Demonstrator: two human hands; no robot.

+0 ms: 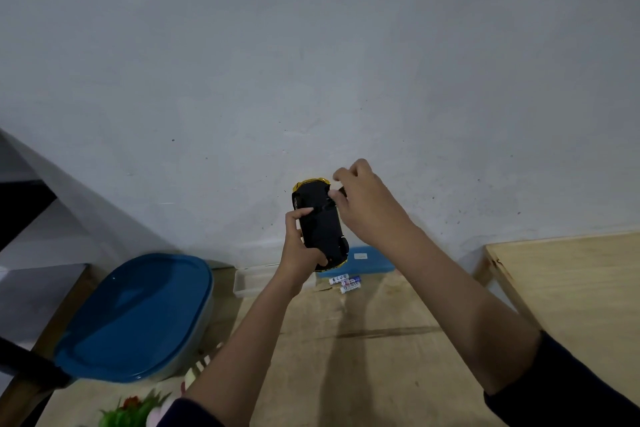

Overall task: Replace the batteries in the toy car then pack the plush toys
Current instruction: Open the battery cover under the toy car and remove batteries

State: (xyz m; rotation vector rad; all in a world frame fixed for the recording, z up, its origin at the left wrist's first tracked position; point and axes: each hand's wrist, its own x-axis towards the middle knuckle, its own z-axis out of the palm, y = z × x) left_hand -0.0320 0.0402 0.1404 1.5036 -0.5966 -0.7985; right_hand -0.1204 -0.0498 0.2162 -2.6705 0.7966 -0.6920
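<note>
A yellow toy car (pixel 320 224) is held up in front of the wall, its black underside facing me. My left hand (pixel 300 246) grips the car's lower half from the left. My right hand (pixel 363 205) is curled at the car's upper right edge, its fingertips pinching a small dark piece there; I cannot tell what the piece is. Several white batteries (pixel 346 283) lie on the wooden table below the car. A bit of plush toy (pixel 157 412) shows at the bottom edge, partly hidden by my left sleeve.
A large container with a blue lid (pixel 138 315) sits at the left. A small clear box (pixel 247 283) and a blue lid (pixel 367 260) lie against the wall. A second wooden surface (pixel 571 288) lies to the right. Green plastic leaves (pixel 121 414) sit at the bottom left.
</note>
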